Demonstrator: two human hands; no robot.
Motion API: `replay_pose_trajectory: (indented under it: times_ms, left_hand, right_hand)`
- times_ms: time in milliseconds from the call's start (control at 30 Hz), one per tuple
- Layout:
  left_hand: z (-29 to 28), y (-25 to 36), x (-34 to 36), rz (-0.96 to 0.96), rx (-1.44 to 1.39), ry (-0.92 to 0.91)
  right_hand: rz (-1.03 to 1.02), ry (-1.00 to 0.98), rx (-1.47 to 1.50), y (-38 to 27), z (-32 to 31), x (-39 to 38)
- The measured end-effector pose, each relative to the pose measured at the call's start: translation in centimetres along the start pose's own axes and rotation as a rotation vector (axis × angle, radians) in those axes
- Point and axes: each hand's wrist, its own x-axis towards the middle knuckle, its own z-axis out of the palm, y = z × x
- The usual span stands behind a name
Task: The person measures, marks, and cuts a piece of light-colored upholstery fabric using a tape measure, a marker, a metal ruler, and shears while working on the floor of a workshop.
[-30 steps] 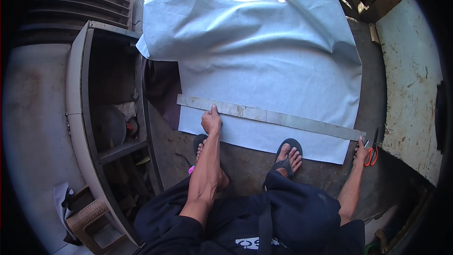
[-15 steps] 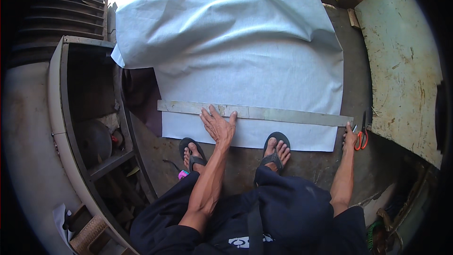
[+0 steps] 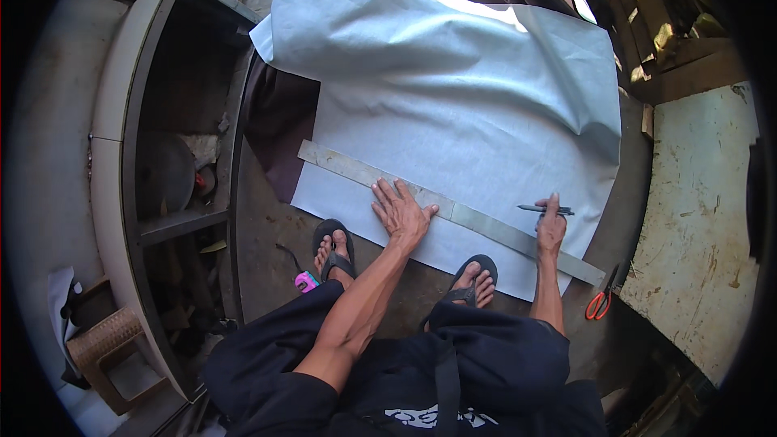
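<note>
A long flat metal straightedge (image 3: 494,229) lies slantwise across the near part of a large pale sheet of material (image 3: 510,142), its two ends reaching past the sheet's sides. My left hand (image 3: 401,217) rests on the straightedge near its middle, fingers spread and flat. Over the right part of the sheet, just beyond the straightedge, my right hand (image 3: 552,231) grips a dark pen (image 3: 529,208) whose tip points left. Scissors with orange handles (image 3: 599,305) lie on the floor by the straightedge's right end.
Dark brown material (image 3: 283,113) shows under the sheet. An open-fronted cabinet (image 3: 182,228) stands at left, and a stained pale board (image 3: 688,235) at right. A pink tape measure (image 3: 306,281) sits on the floor beside my left sandal (image 3: 343,263).
My right hand has moved from the straightedge's right end, beside the scissors, up and left over the sheet with the pen. My left hand stays on the straightedge. The whole view has turned.
</note>
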Motion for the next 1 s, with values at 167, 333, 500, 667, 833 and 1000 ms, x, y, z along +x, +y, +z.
replay_pose_trajectory:
  times_ms: [167, 333, 500, 667, 833, 1000]
  left_hand:
    - [0.3, 0.0, 0.0, -0.019, 0.010, -0.003]
    - [1.0, -1.2, -0.5, -0.035, 0.050, 0.030]
    - [0.6, -0.5, -0.3, -0.029, -0.080, 0.069]
    - [1.6, -1.0, -0.4, -0.035, -0.095, 0.105]
    - [-0.2, -0.2, -0.5, -0.038, -0.012, -0.048]
    - [1.5, -1.6, -0.7, 0.035, 0.001, 0.080]
  right_hand:
    - [-0.443, -0.950, 0.195, -10.2, 19.1, -3.6]
    - [-0.597, -1.098, -0.029, -16.3, 29.6, -7.2]
    - [-0.906, -0.997, -0.148, -17.5, 35.1, -6.7]
    - [-1.004, -0.934, -0.242, -17.1, 35.1, -6.5]
    - [-1.020, -0.982, -0.370, -16.5, 31.1, -5.0]
    - [-0.880, -1.033, -0.449, -11.5, 19.3, -1.3]
